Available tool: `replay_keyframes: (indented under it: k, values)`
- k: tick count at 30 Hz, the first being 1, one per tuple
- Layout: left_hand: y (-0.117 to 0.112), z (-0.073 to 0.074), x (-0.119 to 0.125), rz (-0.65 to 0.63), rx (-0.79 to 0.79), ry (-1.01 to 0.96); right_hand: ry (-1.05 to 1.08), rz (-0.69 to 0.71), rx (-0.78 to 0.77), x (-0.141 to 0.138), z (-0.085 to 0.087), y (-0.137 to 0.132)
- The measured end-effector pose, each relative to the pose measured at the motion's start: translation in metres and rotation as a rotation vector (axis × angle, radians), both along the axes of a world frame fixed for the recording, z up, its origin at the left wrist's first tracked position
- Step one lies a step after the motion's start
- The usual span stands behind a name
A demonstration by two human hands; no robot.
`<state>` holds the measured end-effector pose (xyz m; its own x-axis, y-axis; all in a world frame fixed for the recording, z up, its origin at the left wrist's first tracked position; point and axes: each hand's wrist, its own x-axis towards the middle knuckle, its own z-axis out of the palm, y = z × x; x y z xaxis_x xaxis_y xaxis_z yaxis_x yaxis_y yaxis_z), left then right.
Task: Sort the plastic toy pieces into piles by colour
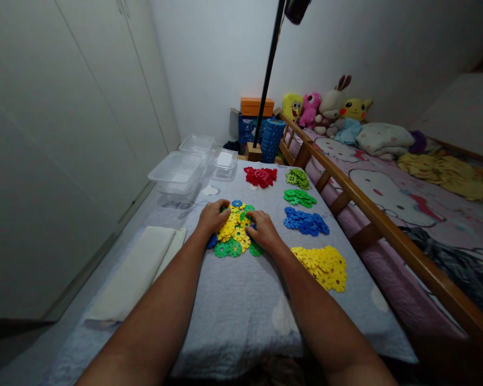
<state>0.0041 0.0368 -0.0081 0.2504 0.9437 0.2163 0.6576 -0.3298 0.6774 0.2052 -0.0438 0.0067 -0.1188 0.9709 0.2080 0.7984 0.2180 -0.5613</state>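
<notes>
A mixed heap of flat plastic snowflake pieces [235, 231], mostly yellow with green and blue ones, lies mid-table on a grey cloth [241, 311]. My left hand [212, 216] rests on the heap's left side with its fingers curled into the pieces. On the heap's right side my right hand [263, 229] has its fingers bent down among them. What either hand holds, if anything, is hidden. To the right lie sorted piles: red [260, 176], light green [298, 178], dark green [299, 198], blue [306, 221] and yellow [324, 266].
Clear plastic containers [177, 174] and lids stand at the table's far left. A folded white cloth [134, 271] lies at the left edge. A wooden bed rail [370, 212] runs along the right, with plush toys [326, 107] behind. A black pole [269, 72] rises behind the table.
</notes>
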Motion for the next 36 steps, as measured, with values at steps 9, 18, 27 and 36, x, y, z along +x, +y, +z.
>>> replay_keyframes:
  k: [9, 18, 27, 36]
  values:
    - [-0.001, 0.001, 0.000, 0.001, -0.004, 0.000, 0.209, 0.060, 0.061, -0.002, -0.001, 0.001]
    - [-0.001, 0.002, 0.000, -0.017, -0.017, -0.020, 0.014, -0.176, -0.079, -0.002, 0.002, 0.009]
    - [0.000, 0.001, 0.001, -0.016, -0.030, -0.072, -0.107, -0.203, -0.188, -0.013, 0.014, 0.052]
    - [-0.003, 0.006, 0.000, -0.024, -0.032, -0.062, -0.150, -0.160, -0.187, -0.036, 0.015, 0.086]
